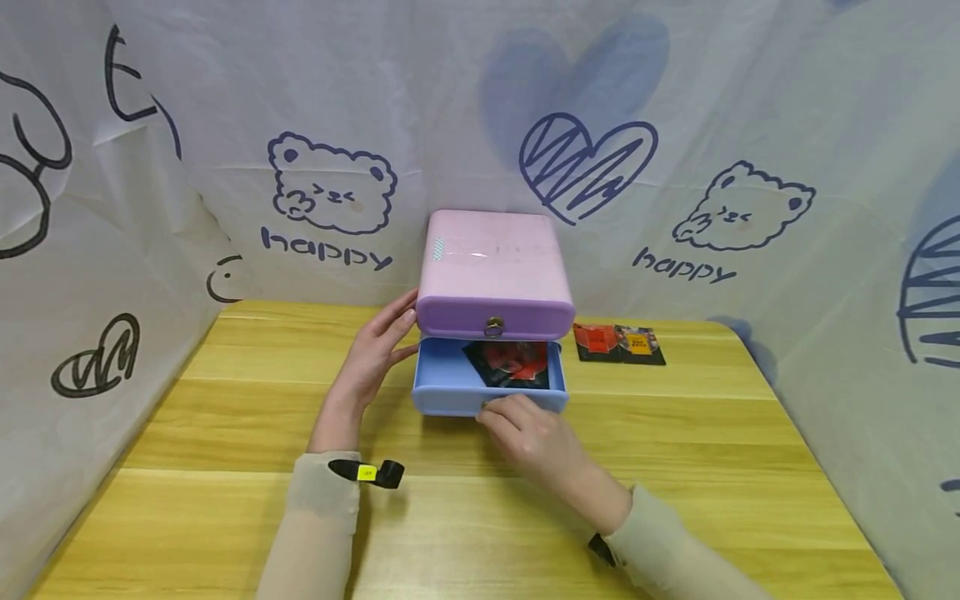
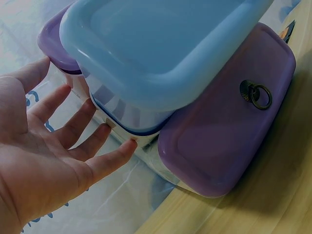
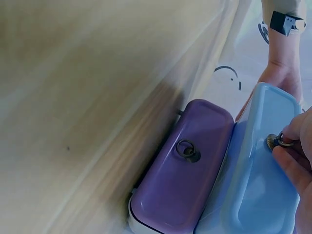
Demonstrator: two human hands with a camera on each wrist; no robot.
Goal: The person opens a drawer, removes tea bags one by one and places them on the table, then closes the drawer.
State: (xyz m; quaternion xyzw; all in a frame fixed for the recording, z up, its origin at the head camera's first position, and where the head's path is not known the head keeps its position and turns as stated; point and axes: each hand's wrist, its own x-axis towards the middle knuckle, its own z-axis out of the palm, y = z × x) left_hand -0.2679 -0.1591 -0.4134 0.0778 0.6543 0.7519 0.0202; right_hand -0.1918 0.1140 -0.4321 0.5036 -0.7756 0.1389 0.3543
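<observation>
A small chest of drawers with a pink top (image 1: pixel 495 254) stands at the back of the table. Its blue middle drawer (image 1: pixel 450 402) is pulled out, and dark flat packets with red prints (image 1: pixel 521 364) lie inside. My right hand (image 1: pixel 536 437) pinches the brass ring pull (image 3: pixel 286 142) on that drawer's front. Against the chest's left side, my left hand (image 1: pixel 370 350) rests its straight, spread fingertips (image 2: pixel 127 146). The purple upper drawer (image 1: pixel 450 321) and the purple lower drawer (image 3: pixel 180 190), each with a ring pull, are pushed in.
Two flat packets, one red (image 1: pixel 597 340) and one with a yellow patch (image 1: pixel 637 343), lie side by side on the table right of the chest. White cloth (image 1: pixel 457 100) with drawings hangs close behind and along both sides of the wooden table (image 1: pixel 225 417).
</observation>
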